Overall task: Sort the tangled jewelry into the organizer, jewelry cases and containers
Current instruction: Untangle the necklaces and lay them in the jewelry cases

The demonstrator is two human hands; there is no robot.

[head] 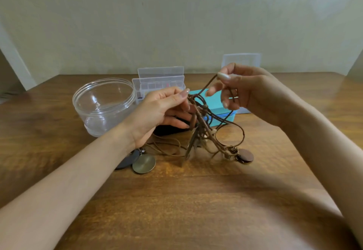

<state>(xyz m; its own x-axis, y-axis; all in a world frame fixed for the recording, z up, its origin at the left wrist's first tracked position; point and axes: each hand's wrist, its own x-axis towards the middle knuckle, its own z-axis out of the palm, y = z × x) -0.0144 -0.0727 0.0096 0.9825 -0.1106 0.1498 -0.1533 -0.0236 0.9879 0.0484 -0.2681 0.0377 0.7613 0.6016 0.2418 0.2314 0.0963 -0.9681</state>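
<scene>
A tangle of brown cord necklaces [204,130] hangs above the wooden table [176,200] at the centre. My left hand [163,110] pinches the knot of cords near its top. My right hand [241,90] pinches one brown cord, pulled up and to the right out of the tangle. A brass disc pendant [144,163] and a dark oval pendant [127,160] lie on the table under my left wrist. A brown round pendant [245,156] rests at the tangle's lower right. A metal feather-like charm [190,145] dangles in the middle.
A clear round jar [104,104] stands open at the left. Behind my hands are a clear compartment organizer [159,81] with its lid up, a turquoise case [218,104], a dark case [169,130] under my left hand, and a clear box [241,60] at the back right.
</scene>
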